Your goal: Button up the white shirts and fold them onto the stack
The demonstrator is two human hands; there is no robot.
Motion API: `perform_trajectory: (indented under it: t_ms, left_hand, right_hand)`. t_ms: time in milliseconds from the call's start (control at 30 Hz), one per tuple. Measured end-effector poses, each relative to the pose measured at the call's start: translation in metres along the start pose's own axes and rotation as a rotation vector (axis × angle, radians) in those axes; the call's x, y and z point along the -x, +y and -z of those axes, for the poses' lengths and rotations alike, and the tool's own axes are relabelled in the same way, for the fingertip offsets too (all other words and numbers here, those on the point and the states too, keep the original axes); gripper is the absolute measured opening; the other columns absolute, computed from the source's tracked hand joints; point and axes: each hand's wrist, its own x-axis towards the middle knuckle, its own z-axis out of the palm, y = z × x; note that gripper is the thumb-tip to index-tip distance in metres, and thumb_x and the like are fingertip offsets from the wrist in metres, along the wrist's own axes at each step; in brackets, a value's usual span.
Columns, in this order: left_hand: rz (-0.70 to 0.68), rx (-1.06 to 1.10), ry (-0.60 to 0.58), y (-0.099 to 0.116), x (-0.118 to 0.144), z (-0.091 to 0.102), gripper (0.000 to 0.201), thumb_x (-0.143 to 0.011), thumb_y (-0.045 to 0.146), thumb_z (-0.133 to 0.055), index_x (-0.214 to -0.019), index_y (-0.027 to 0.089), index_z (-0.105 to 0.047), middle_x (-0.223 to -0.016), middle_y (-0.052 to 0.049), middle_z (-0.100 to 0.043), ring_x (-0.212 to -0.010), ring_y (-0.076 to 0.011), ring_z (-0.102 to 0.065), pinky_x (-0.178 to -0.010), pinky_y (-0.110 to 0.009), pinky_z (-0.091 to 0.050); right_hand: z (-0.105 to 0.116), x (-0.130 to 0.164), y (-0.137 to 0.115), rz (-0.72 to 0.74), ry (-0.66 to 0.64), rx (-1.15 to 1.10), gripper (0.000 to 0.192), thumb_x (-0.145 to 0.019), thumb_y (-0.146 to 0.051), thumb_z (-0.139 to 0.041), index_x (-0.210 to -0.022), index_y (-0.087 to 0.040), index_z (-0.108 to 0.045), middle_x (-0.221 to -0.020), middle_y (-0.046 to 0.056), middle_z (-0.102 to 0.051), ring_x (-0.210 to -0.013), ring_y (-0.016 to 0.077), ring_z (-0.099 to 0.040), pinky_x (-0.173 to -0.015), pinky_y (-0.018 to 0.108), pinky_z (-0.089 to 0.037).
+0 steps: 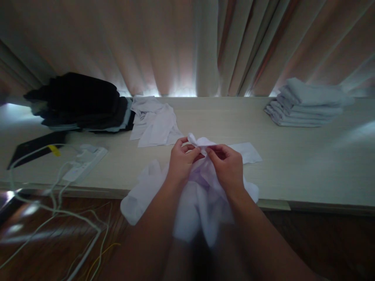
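Note:
A white shirt (202, 195) hangs bunched over the front edge of the pale shelf, and its lower folds drop toward my legs. My left hand (184, 158) pinches the upper edge of the cloth between thumb and fingers. Close beside it, my right hand (225, 162) grips the same edge, with both thumbs almost meeting. One sleeve-like part spreads to the left beneath my forearm, and another part lies flat on the shelf to the right. Whether a button or other small part sits between my fingertips cannot be made out.
Loose white cloths (155, 123) lie behind my left hand. Left of them stands a pile of dark folded clothes (84, 101). A power strip (84, 164) with trailing cables and a flat black object (36, 146) are at left. Folded white fabric (307, 103) is stacked at right, before the curtains (175, 47).

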Motion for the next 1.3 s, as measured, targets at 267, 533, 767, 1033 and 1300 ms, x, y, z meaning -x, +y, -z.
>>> perform_trajectory:
  t_ms: [267, 533, 767, 1033, 1300]
  left_hand:
    - [0.038, -0.041, -0.041, 0.001, -0.001, 0.003, 0.037, -0.067, 0.017, -0.075, -0.100, 0.017, -0.059, -0.080, -0.002, -0.070, -0.070, -0.0147, -0.066, -0.064, -0.027, -0.053]
    - [0.065, 0.240, -0.184, -0.013, -0.003, 0.003, 0.043, -0.067, 0.019, -0.079, -0.103, 0.018, -0.056, -0.085, -0.002, -0.070, -0.075, -0.0149, -0.068, -0.083, -0.036, -0.055]
    - [0.109, 0.159, -0.165, -0.013, -0.002, 0.001, 0.038, -0.067, 0.023, -0.080, -0.099, 0.017, -0.060, -0.091, -0.006, -0.073, -0.083, -0.0197, -0.071, -0.084, -0.036, -0.056]
    - [0.139, 0.177, -0.204, -0.016, -0.005, 0.011, 0.041, -0.070, 0.015, -0.077, -0.107, 0.018, -0.060, -0.089, -0.006, -0.074, -0.080, -0.0181, -0.072, -0.088, -0.037, -0.056]
    - [0.164, 0.222, -0.186, -0.018, -0.006, 0.012, 0.043, -0.068, 0.011, -0.078, -0.107, 0.018, -0.060, -0.093, -0.006, -0.073, -0.086, -0.0181, -0.071, -0.089, -0.035, -0.055]
  right_hand:
    - [0.002, 0.003, -0.004, 0.113, -0.022, 0.146, 0.014, -0.086, -0.024, -0.064, -0.078, -0.021, -0.076, -0.087, 0.005, -0.075, -0.080, 0.0208, -0.067, -0.077, 0.033, -0.051]
    - [0.003, 0.004, -0.008, 0.107, -0.005, 0.095, 0.017, -0.087, -0.023, -0.063, -0.075, -0.019, -0.074, -0.086, 0.005, -0.073, -0.079, 0.0198, -0.067, -0.074, 0.031, -0.049]
    - [0.004, 0.003, -0.002, 0.077, -0.034, 0.080, 0.015, -0.086, -0.024, -0.063, -0.080, -0.019, -0.076, -0.085, 0.005, -0.074, -0.077, 0.0202, -0.067, -0.073, 0.032, -0.049]
    - [0.003, 0.001, -0.001, 0.099, -0.070, 0.114, 0.017, -0.088, -0.026, -0.062, -0.080, -0.020, -0.075, -0.085, 0.005, -0.073, -0.078, 0.0202, -0.065, -0.073, 0.032, -0.048]
    - [0.001, -0.001, -0.001, 0.119, -0.127, 0.256, 0.024, -0.090, -0.022, -0.058, -0.070, -0.020, -0.071, -0.081, 0.005, -0.073, -0.072, 0.0188, -0.062, -0.068, 0.031, -0.043]
